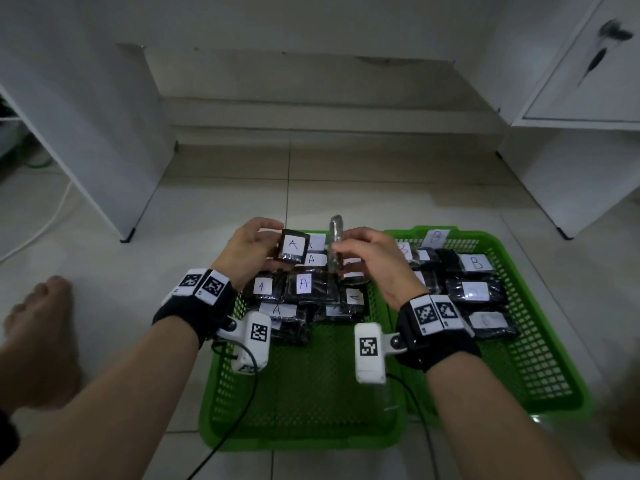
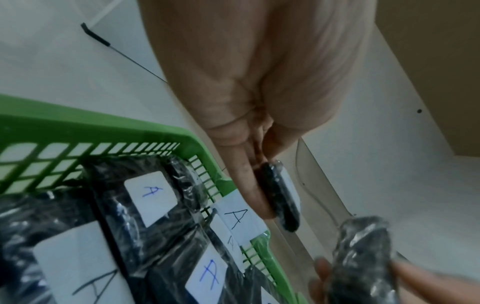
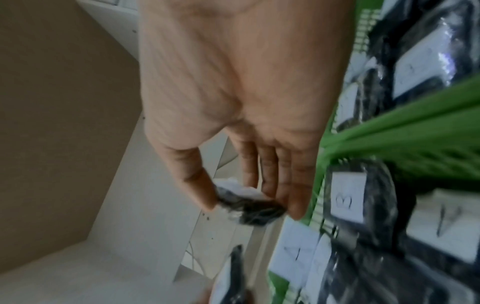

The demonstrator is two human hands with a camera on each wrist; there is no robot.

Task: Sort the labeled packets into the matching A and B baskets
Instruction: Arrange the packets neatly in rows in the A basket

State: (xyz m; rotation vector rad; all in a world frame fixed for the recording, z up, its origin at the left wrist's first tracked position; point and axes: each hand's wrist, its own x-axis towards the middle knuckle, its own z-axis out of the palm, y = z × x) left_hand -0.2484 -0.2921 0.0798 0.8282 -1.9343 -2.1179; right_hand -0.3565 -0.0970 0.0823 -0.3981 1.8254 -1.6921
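Two green baskets sit side by side on the floor. The left basket (image 1: 301, 439) holds several black packets labelled A (image 1: 303, 284). The right basket (image 1: 568, 400) holds several packets labelled B (image 1: 476, 263) and has a B tag (image 1: 434, 237) on its far rim. My left hand (image 1: 277, 242) holds a black packet with an A label (image 1: 292, 245) facing me, above the left basket's far end. My right hand (image 1: 341, 251) pinches another packet (image 1: 335, 237) upright and edge-on; its label is hidden. In the right wrist view, thumb and fingers grip this packet (image 3: 249, 207).
A bare foot (image 1: 41, 341) rests on the tiled floor left of the baskets. White cabinet panels (image 1: 104, 133) stand at left and right, with a white cable (image 1: 52, 216) on the floor at far left. A paper A tag (image 2: 241, 220) hangs on the left basket's rim.
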